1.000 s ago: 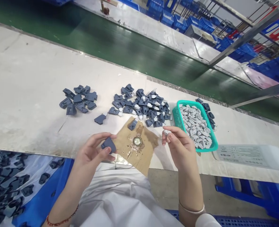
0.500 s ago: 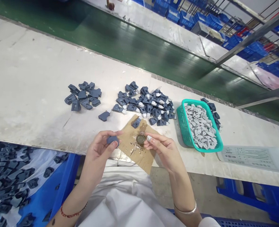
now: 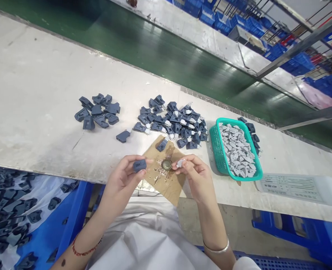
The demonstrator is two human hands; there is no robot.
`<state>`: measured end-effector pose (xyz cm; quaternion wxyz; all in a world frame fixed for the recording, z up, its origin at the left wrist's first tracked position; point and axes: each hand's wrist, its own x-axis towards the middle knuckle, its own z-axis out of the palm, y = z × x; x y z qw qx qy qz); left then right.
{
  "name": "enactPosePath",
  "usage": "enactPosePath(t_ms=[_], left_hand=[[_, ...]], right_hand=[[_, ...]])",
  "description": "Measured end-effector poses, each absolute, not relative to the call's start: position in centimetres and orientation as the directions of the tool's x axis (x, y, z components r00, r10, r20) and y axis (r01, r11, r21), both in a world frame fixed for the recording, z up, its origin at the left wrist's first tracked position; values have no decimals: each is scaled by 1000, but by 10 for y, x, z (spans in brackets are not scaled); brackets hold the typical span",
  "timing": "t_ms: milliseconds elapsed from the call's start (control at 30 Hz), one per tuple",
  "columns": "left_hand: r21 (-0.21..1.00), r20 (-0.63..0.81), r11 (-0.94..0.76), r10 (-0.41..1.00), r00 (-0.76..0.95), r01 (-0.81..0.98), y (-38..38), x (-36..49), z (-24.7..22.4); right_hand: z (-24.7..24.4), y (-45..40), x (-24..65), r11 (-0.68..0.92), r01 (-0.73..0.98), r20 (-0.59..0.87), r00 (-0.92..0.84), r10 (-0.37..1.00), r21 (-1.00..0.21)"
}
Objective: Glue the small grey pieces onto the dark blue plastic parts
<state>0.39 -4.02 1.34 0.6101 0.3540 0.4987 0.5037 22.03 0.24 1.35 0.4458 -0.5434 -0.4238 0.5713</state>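
My left hand (image 3: pixel 126 174) is closed on a dark blue-grey plastic part (image 3: pixel 139 165), its recessed face turned up. Between the thumb and fingers of my right hand (image 3: pixel 195 172) is a small pale grey plastic piece (image 3: pixel 180 163). A small round cap (image 3: pixel 166 164) stands between the hands on a brown paper sheet (image 3: pixel 170 187) with wet, shiny spots. One dark part with a pale end (image 3: pixel 162 144) lies on the paper's far corner. Just beyond is a heap of dark parts (image 3: pixel 177 122), many with pale pieces sticking out.
A green basket (image 3: pixel 218 157) of pale pieces stands right of the heap, with a labelled translucent bottle (image 3: pixel 295 187) beside it. More dark parts lie at left (image 3: pixel 97 110) and in a blue bin (image 3: pixel 42 240). A green conveyor (image 3: pixel 154 48) runs behind.
The dark part in my left hand has been turned so its recess shows. My right hand has shifted slightly right with the pale piece, which now shows flatter.
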Motion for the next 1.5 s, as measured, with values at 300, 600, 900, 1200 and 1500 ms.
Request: enactPosePath(t_ms=[300, 600, 900, 1200, 1500], left_hand=[[949, -212, 230, 972, 105, -216, -37, 11, 11], [964, -201, 214, 975, 96, -159, -36, 16, 2], [989, -90, 104, 987, 136, -107, -39, 9, -4], [963, -107, 150, 976, 191, -225, -37, 7, -5], [965, -65, 87, 993, 95, -246, -32, 9, 4]], right_hand=[[14, 3, 217, -211, 73, -213, -25, 977, -975], [17, 5, 214, 164, 580, 19, -247, 969, -798], [16, 7, 210, 317, 623, 129, -328, 936, -715], [13, 6, 209, 20, 365, -14, -93, 996, -931], [18, 0, 201, -186, -210, -185, -27, 982, -960]])
